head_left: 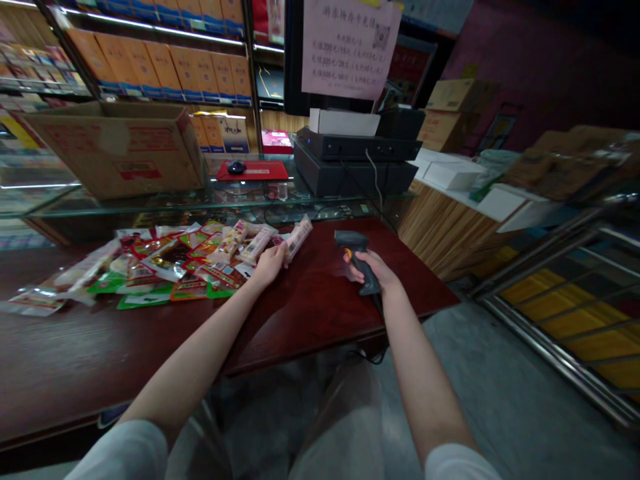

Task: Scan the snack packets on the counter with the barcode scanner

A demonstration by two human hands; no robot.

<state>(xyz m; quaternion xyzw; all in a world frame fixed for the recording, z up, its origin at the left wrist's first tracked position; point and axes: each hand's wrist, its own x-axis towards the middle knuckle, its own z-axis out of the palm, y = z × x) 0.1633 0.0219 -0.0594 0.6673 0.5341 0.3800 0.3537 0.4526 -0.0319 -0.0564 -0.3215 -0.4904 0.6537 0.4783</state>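
My right hand (376, 268) is wrapped round the grip of a dark barcode scanner (369, 275), held over the dark red table (310, 313) with its head pointing left. My left hand (271, 264) is closed on a long, light-wrapped snack bar (300, 237) that has a printed label. Beside that hand lie two similar bars, one of them a wrapped bar (256, 244) right behind my fingers. Farther left spreads a pile of snack packets (175, 260) in red, green, orange and clear wrapping.
A large open cardboard box (125, 150) stands on the glass counter (240, 200) behind the table. A black mouse (236, 167) sits on a red pad (267, 171). Dark cash-register equipment (350, 170) stands at the back. Metal railings (565, 320) are at the right.
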